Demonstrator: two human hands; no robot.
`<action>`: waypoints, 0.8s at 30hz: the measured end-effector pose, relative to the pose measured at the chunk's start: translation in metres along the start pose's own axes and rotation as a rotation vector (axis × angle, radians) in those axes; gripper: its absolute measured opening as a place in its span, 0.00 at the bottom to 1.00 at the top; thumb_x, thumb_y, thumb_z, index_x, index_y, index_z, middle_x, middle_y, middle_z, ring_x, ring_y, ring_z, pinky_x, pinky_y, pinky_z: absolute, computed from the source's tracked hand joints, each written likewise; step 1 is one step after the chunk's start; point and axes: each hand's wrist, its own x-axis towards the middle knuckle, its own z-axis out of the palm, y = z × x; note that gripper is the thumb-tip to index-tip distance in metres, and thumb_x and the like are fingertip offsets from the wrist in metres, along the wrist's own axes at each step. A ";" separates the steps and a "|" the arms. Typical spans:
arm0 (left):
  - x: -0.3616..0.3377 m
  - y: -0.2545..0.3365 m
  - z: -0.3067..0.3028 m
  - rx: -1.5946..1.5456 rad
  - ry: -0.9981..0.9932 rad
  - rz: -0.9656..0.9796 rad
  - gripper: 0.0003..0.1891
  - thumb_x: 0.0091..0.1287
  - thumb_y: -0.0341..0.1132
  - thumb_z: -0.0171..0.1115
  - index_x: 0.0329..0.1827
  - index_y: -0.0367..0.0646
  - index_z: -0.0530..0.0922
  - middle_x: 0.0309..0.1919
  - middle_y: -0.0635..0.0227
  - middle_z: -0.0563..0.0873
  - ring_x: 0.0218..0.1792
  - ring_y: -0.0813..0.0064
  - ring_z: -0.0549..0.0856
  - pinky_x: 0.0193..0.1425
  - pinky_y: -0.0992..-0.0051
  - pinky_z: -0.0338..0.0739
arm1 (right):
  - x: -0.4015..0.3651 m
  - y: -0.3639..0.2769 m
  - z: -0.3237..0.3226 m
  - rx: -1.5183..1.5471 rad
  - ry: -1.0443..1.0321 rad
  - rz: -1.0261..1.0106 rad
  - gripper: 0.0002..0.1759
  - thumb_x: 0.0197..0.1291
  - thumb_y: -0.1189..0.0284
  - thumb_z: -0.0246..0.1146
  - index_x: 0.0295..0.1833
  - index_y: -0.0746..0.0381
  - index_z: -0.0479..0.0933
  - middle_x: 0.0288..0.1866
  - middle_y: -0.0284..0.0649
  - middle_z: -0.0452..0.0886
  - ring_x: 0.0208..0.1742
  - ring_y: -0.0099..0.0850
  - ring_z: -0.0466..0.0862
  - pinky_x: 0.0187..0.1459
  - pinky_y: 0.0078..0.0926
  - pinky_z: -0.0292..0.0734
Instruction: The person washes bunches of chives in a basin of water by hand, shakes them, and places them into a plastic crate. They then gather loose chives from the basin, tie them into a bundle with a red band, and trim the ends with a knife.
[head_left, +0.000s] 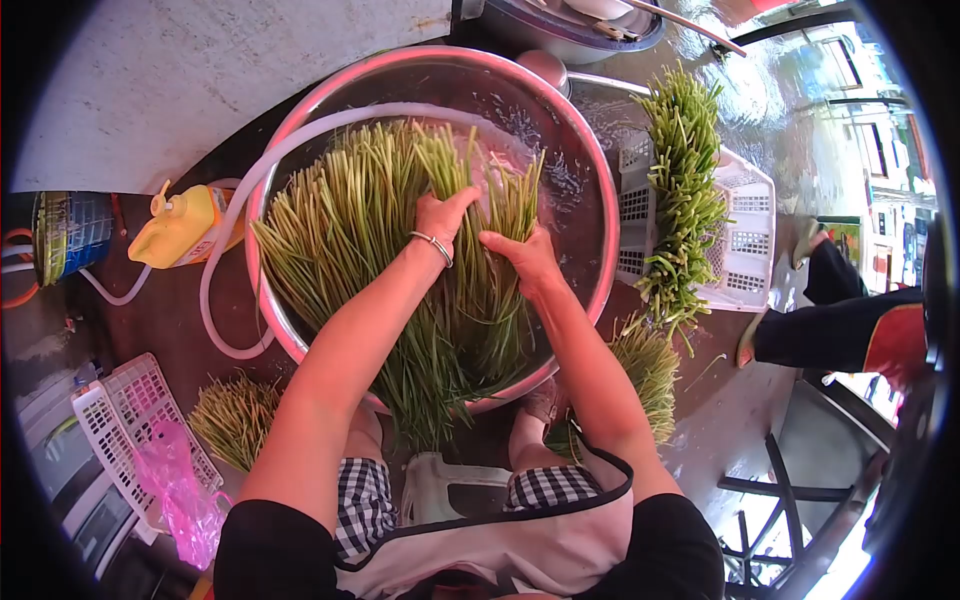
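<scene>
A large round metal basin holds water and a thick spread of long green stalks. My left hand, with a bracelet at the wrist, is closed around a bunch of the stalks near the basin's middle. Just right of it, my right hand grips another bunch, thumb pointing left. Both bunches stand with their pale cut ends away from me, and the leafy ends hang over the near rim. A pale hose curves over the left rim into the basin.
Right of the basin, a white crate carries stacked stalks. More stalks lie on the floor at left. A yellow jug, a crate with a pink bag and a stool are nearby. A person's legs show at right.
</scene>
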 end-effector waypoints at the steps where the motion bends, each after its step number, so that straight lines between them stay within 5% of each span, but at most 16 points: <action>1: 0.005 -0.002 -0.004 -0.049 0.028 0.003 0.24 0.53 0.37 0.78 0.51 0.37 0.83 0.46 0.63 0.87 0.45 0.72 0.85 0.53 0.68 0.80 | -0.002 0.000 -0.002 -0.040 -0.018 -0.008 0.23 0.53 0.78 0.75 0.56 0.65 0.79 0.46 0.39 0.85 0.41 0.28 0.86 0.41 0.28 0.83; 5: 0.004 -0.001 -0.015 0.216 -0.014 0.017 0.22 0.54 0.39 0.79 0.49 0.38 0.84 0.45 0.65 0.87 0.45 0.75 0.85 0.53 0.69 0.79 | 0.012 -0.010 -0.034 -0.074 0.170 0.094 0.15 0.52 0.76 0.75 0.45 0.67 0.82 0.34 0.33 0.83 0.28 0.22 0.81 0.28 0.23 0.76; 6: -0.005 0.005 -0.012 0.191 -0.054 0.043 0.23 0.55 0.40 0.79 0.51 0.39 0.84 0.45 0.67 0.87 0.45 0.75 0.85 0.54 0.70 0.78 | 0.010 -0.011 -0.029 -0.234 0.146 -0.047 0.09 0.54 0.75 0.74 0.38 0.65 0.82 0.26 0.32 0.81 0.22 0.22 0.78 0.23 0.24 0.73; 9: -0.010 0.006 -0.017 0.091 -0.119 0.041 0.22 0.56 0.40 0.79 0.51 0.40 0.84 0.45 0.68 0.88 0.44 0.75 0.85 0.55 0.71 0.78 | 0.002 -0.027 -0.027 -0.276 -0.092 0.034 0.07 0.55 0.74 0.73 0.36 0.63 0.81 0.25 0.32 0.81 0.19 0.21 0.76 0.21 0.23 0.71; 13: -0.018 0.013 -0.022 -0.024 -0.261 0.019 0.22 0.60 0.41 0.77 0.55 0.42 0.83 0.49 0.69 0.87 0.51 0.76 0.83 0.59 0.70 0.76 | -0.009 -0.039 -0.038 -0.036 0.011 0.023 0.10 0.57 0.70 0.74 0.39 0.62 0.80 0.28 0.31 0.81 0.22 0.21 0.77 0.21 0.20 0.70; 18: -0.037 0.030 -0.014 -0.107 -0.568 -0.058 0.26 0.65 0.42 0.71 0.64 0.41 0.78 0.57 0.69 0.83 0.58 0.76 0.80 0.66 0.70 0.72 | -0.018 -0.042 -0.024 0.047 -0.124 -0.029 0.24 0.55 0.70 0.77 0.56 0.63 0.79 0.44 0.31 0.83 0.39 0.20 0.80 0.43 0.25 0.77; 21: -0.037 0.034 -0.009 -0.280 -0.739 -0.233 0.27 0.68 0.37 0.66 0.69 0.41 0.72 0.60 0.67 0.81 0.58 0.73 0.81 0.65 0.66 0.75 | -0.016 -0.046 -0.010 -0.110 -0.160 -0.095 0.24 0.53 0.73 0.77 0.55 0.64 0.79 0.46 0.33 0.84 0.42 0.23 0.82 0.45 0.26 0.79; 24: -0.028 0.022 -0.017 -0.227 -0.702 -0.093 0.23 0.68 0.31 0.63 0.66 0.39 0.73 0.58 0.65 0.82 0.56 0.73 0.82 0.63 0.67 0.76 | -0.009 -0.038 -0.018 -0.019 -0.074 -0.021 0.24 0.50 0.75 0.78 0.54 0.64 0.80 0.47 0.35 0.86 0.43 0.25 0.84 0.46 0.27 0.80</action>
